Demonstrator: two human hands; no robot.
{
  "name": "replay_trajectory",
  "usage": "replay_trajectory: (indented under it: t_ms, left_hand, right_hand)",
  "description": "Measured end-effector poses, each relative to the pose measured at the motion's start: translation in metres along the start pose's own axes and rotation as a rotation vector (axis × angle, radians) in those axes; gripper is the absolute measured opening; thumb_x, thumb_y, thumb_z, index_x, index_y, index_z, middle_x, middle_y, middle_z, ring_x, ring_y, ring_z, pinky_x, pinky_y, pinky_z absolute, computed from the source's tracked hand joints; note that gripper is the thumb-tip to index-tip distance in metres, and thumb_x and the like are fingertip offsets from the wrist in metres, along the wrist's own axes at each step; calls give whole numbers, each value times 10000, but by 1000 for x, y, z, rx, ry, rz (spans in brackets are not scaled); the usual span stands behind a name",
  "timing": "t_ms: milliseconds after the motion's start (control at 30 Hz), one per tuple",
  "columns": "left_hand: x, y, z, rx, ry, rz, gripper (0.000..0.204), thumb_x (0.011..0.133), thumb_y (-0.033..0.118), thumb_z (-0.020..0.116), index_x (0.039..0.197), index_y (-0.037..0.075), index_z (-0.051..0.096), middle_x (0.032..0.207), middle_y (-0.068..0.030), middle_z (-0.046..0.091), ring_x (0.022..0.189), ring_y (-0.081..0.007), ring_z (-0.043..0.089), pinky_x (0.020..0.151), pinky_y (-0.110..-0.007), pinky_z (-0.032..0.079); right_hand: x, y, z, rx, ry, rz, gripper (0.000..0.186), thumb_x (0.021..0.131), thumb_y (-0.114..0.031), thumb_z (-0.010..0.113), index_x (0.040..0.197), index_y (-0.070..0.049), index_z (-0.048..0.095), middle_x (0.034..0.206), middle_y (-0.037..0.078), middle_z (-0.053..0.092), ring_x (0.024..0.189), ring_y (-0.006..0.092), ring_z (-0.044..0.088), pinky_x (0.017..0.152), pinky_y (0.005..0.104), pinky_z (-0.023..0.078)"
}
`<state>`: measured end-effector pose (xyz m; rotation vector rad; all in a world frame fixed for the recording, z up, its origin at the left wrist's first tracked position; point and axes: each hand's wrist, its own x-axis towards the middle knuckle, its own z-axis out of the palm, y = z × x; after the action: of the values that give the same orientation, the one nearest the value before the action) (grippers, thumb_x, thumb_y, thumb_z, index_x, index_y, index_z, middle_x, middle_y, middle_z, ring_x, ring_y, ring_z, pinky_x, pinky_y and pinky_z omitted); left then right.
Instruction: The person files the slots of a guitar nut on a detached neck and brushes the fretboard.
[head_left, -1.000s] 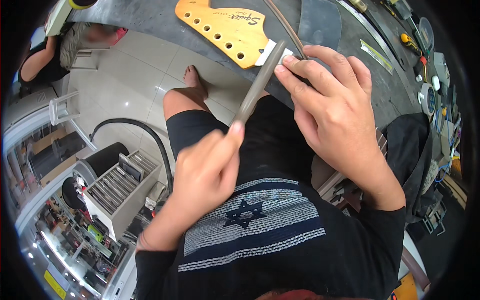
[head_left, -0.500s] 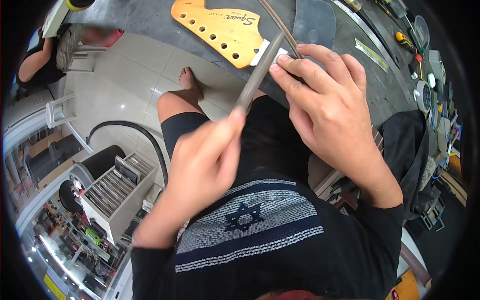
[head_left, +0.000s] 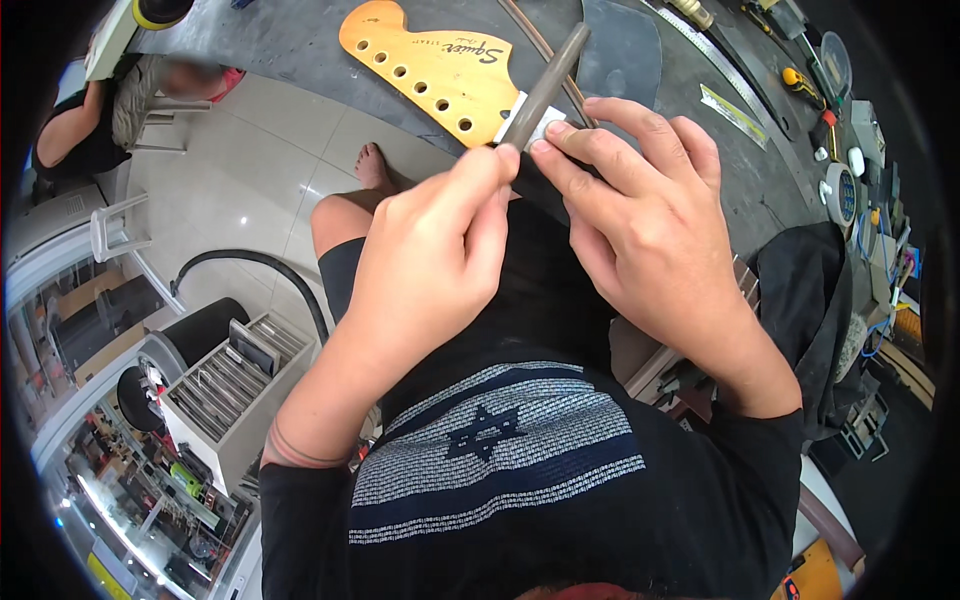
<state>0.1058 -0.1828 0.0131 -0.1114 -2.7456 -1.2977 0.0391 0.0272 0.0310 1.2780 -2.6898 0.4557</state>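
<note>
An amber guitar headstock (head_left: 425, 70) with a row of round holes lies on the grey bench, near its edge. My left hand (head_left: 430, 230) is closed round the lower end of a grey tapered rod, which looks like a file (head_left: 548, 88). The rod lies slantwise across a white piece (head_left: 545, 124) where the headstock meets the neck. My right hand (head_left: 655, 200) is closed over the neck, fingertips pressed at the white piece beside the rod. Its thumb and most of the neck are hidden. Just beyond the fingertips runs a thin brown strip (head_left: 540, 43).
On the bench (head_left: 290, 45) lie a dark sheet (head_left: 620, 50), a metal ruler (head_left: 715, 60), a small yellowish ruler (head_left: 733, 115), a yellow-handled screwdriver (head_left: 797, 82) and a round gauge (head_left: 842, 190). A black cloth (head_left: 805, 310) hangs at right. Another person (head_left: 75, 130) sits at far left.
My left hand has moved up and away from me, sliding the rod farther across the white piece. My right hand stays at nearly the same place on the neck.
</note>
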Motion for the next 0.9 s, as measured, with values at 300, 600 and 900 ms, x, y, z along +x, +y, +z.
replay_trajectory:
  t_ms: [300, 600, 900]
  left_hand:
    - [-15, 7, -13, -43, 47, -124, 260, 1037, 23, 694, 1297, 35, 688, 878, -139, 784, 734, -276, 787, 697, -373, 602]
    - [-68, 2, -19, 98, -78, -8, 470, 951, -64, 715, 1414, 11, 682, 765, -134, 635, 646, -307, 680, 597, -431, 550]
    - [-8, 2, 1, 128, -38, 69, 384, 989, -28, 683, 1371, 16, 688, 1004, -179, 779, 849, -394, 761, 722, -475, 612]
  right_hand:
    - [1, 3, -1, -44, 0, 7, 459, 865, -64, 787, 1317, -145, 784, 1381, -18, 715, 1438, 279, 573, 1152, 484, 374]
    - [0, 1, -1, -78, -15, -3, 449, 873, -69, 783, 1316, -141, 790, 1398, -18, 720, 1437, 277, 580, 1164, 491, 381]
    - [-1, 3, -2, -48, 0, -4, 463, 863, -62, 783, 1323, -123, 788, 1409, -1, 722, 1409, 285, 599, 1149, 489, 396]
